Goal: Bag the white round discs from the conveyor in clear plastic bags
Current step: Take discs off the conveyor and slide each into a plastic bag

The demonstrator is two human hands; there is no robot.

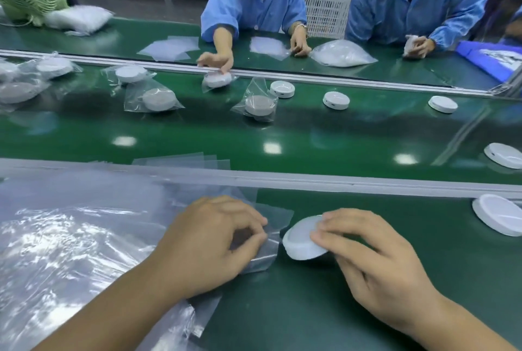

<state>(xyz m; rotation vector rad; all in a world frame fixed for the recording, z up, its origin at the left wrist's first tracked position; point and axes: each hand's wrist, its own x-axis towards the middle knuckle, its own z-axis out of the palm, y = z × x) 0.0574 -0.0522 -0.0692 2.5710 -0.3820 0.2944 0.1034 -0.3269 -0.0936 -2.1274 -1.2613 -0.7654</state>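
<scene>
Green counter (pixel 339 308) surface, near side of conveyor. Left hand (pixel 209 246) pinches clear plastic bag (pixel 271 240) edge with curled fingers. Right hand (pixel 375 260) grips tilted white disc (pixel 300 240).

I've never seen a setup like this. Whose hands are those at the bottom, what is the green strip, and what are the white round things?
There is no robot here. The single picture comes from a camera worn on a person's head, looking down at their own hands. The left hand pinches a clear plastic bag. The right hand holds a white round disc, tilted, just beside the bag. The green strip is a conveyor belt. It carries bare discs and bagged discs. A spare disc lies on the near ledge, and a pile of clear plastic lies on the left. Across the belt sit people in blue coats.
</scene>
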